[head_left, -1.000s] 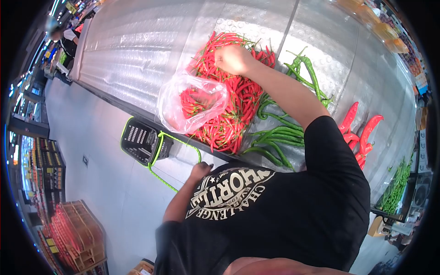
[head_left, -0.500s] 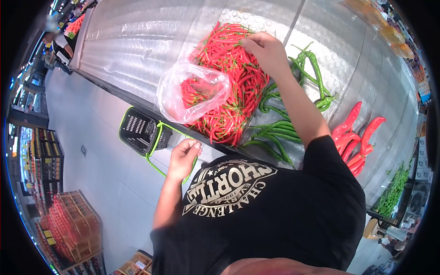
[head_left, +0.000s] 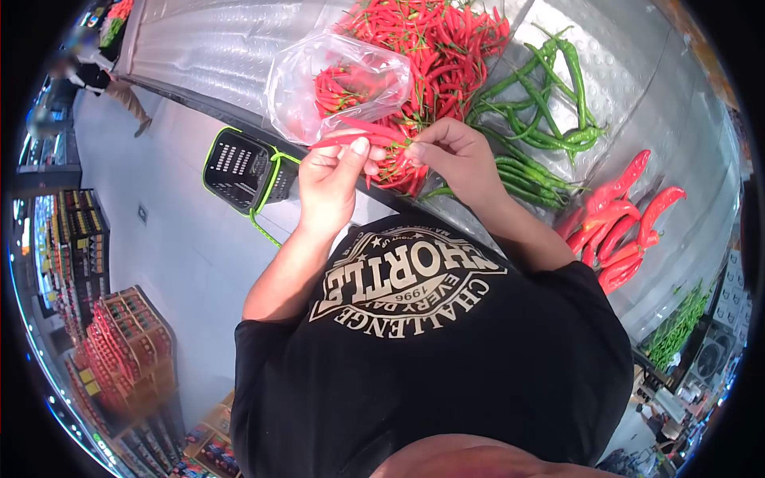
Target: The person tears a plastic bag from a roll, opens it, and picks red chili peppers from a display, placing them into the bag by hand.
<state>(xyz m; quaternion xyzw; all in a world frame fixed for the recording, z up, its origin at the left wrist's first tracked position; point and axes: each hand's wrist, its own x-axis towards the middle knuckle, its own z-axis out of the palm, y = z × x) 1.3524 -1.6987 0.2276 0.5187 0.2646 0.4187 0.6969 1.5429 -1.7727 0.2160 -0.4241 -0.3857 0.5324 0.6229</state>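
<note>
Between my hands are slim red chili peppers point(head_left: 373, 127), held just in front of the chili pile. My left hand point(head_left: 331, 182) is closed on their body, thumb on top. With thumb and forefinger, my right hand point(head_left: 456, 155) pinches the green stem end; how many peppers are gripped is hard to tell. Just beyond my left hand, a clear plastic bag point(head_left: 287, 99) lies with its mouth wide, holding several red chilies point(head_left: 339, 89). The large heap of red chilies point(head_left: 446, 48) spreads behind and to the right of the bag.
Long green peppers point(head_left: 578, 80) lie right of the heap, with larger red peppers point(head_left: 613, 211) farther right. A black basket point(head_left: 239, 171) with green trim stands on the floor left of the display's edge. At the far left, a person point(head_left: 103, 80) is walking.
My right hand has come back from the far side of the heap toward my body. My left hand has risen to meet it, and both now hold red chilies.
</note>
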